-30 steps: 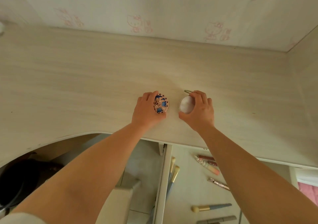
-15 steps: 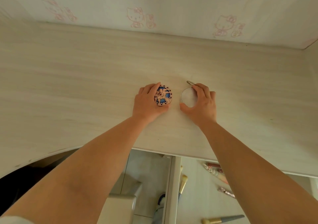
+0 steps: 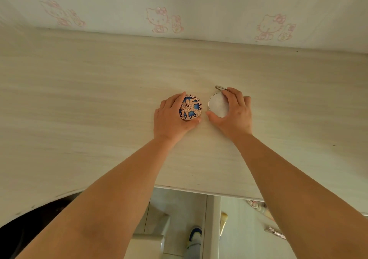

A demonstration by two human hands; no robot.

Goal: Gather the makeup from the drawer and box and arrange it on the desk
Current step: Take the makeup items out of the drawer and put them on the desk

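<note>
Currently we have two round compacts lying flat on the pale wood-grain desk [image 3: 79, 99], side by side, close together but apart, near the desk's middle. Being round, neither has a long axis; the blue and rose-gold compact [image 3: 190, 107] lies with its ornate lid up, and the white compact [image 3: 218, 106] also faces up, its metal ring [image 3: 220, 88] pointing toward the back wall. Our left hand [image 3: 173, 117] grips the blue compact, fingers curled over its far-left rim and the thumb at its near edge. Our right hand [image 3: 234, 112] grips the white compact likewise, fingers curled over the far-right rim and the thumb against the near-left edge. Outward from these, the wall [image 3: 199, 4] behind the desk carries pink cartoon cat prints. Below the desk's near edge, an open drawer [image 3: 239, 229] holds a brush [image 3: 223, 224], a pale tube [image 3: 258, 208] and a glittery stick [image 3: 275, 232].
</note>
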